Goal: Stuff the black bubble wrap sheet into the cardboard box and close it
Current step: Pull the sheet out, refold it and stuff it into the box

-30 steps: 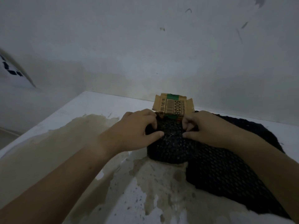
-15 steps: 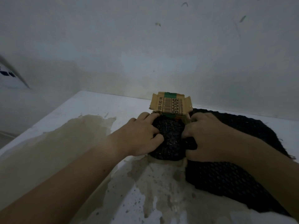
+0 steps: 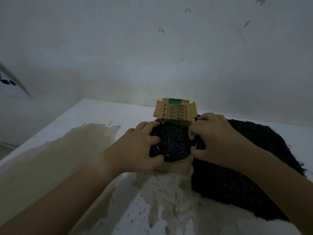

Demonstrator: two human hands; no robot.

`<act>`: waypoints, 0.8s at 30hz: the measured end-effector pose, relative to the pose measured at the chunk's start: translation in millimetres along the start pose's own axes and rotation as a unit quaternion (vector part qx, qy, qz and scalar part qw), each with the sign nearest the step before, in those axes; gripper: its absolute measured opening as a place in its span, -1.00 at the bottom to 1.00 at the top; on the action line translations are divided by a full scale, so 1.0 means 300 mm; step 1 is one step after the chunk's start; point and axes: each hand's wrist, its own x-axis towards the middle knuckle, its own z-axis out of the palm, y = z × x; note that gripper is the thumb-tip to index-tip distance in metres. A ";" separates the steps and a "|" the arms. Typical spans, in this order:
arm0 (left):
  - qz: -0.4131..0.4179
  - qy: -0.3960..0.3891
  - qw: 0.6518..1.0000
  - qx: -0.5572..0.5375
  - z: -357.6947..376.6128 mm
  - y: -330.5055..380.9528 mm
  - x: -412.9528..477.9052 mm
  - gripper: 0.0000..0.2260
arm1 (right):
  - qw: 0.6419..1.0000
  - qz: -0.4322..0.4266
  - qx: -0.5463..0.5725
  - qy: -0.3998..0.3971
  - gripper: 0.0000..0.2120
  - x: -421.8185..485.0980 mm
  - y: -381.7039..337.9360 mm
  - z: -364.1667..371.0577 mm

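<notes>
Two bare hands, one cardboard box and one black bubble wrap sheet share a white table (image 3: 94, 119) whose surface carries a broad tan stain (image 3: 64, 155) on its left and near parts. The left hand (image 3: 135, 148) lies curled over the left side of the wad of wrap that bulges from the box mouth, fingers bent and pressing down on it, the thumb hooked under the wad's near edge, so the hand is clenched on the wrap. Between the two hands the cardboard box (image 3: 172, 167) sits on the table, its near wall showing below the wad and its back flap (image 3: 176, 111) standing upright. That flap bears a green tape strip along its top, a barcode, the large digits "50038" and smaller print that looks like "24 x 130", all turned sideways. The black bubble wrap sheet (image 3: 254, 158) is partly packed into the box, while most of it spreads over the table to the right, under the right forearm. The right hand (image 3: 218, 139) grips the wad's right side at the box edge, fingers curled tight into the wrap.
</notes>
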 end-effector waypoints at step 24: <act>-0.170 -0.167 0.968 0.076 -0.053 0.021 0.214 -0.62 | 0.989 -0.005 -0.102 -0.105 -0.67 0.005 -0.040 0.056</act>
